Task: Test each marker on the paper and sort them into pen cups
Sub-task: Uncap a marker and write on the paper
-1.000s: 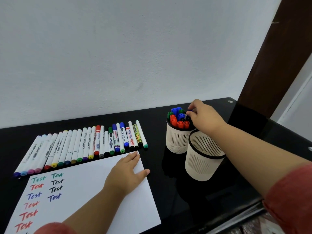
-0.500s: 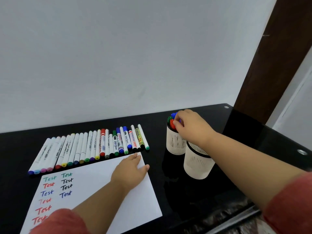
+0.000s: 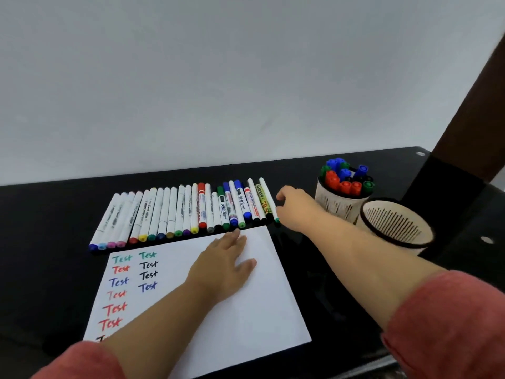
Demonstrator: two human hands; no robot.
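Note:
A white sheet of paper [image 3: 246,296] lies on the black table, with "Test" written on it in several colours at its left side. My left hand [image 3: 221,266] rests flat on the sheet, fingers straight. Behind the paper a row of markers [image 3: 180,212] lies side by side. My right hand [image 3: 296,206] hovers at the right end of the row, beside the green-tipped white marker [image 3: 266,195], fingers loosely curled and holding nothing. The far pen cup [image 3: 338,203] holds several capped markers. The near pen cup [image 3: 396,228] looks empty.
The black glass table [image 3: 54,269] runs to a white wall behind. A dark wooden post [image 3: 470,127] stands at the far right corner. The table's front edge is near the paper's lower right corner.
My right hand has left the far cup and moved left to the right end of the marker row. My left hand has stayed on the paper.

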